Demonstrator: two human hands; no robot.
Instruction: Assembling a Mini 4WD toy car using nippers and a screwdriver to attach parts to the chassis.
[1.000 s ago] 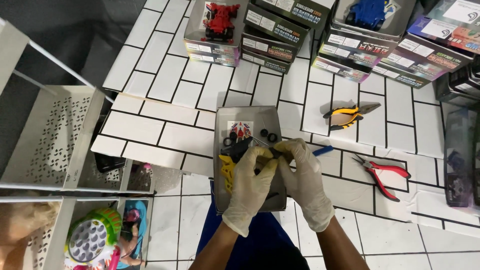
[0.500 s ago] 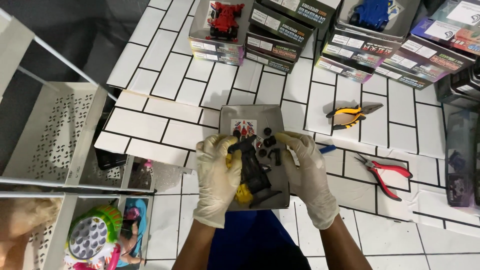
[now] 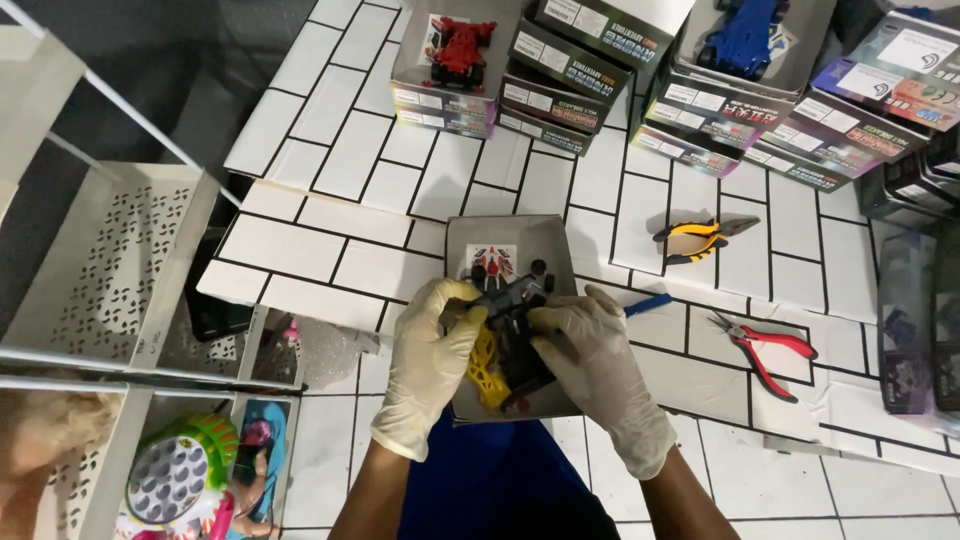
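Observation:
Both my hands wear pale latex gloves and hold a small black toy-car chassis [image 3: 515, 335] over a shallow grey box tray [image 3: 510, 240]. My left hand [image 3: 432, 365] grips its left side, next to a yellow plastic parts frame [image 3: 486, 368]. My right hand [image 3: 597, 368] grips the right side, thumb on top. Small black wheels [image 3: 540, 270] and a sticker sheet [image 3: 492, 262] lie in the tray's far end.
Yellow-handled cutters [image 3: 700, 238] and red-handled pliers [image 3: 765, 345] lie on the white tiled table to the right. A blue tool tip [image 3: 648, 303] pokes out by my right hand. Stacked kit boxes [image 3: 570, 70] line the far edge. A white shelf rack [image 3: 110, 280] with toys stands left.
My hands drew closer together on the chassis and lifted it a little toward the tray's near end; the left hand shifted right.

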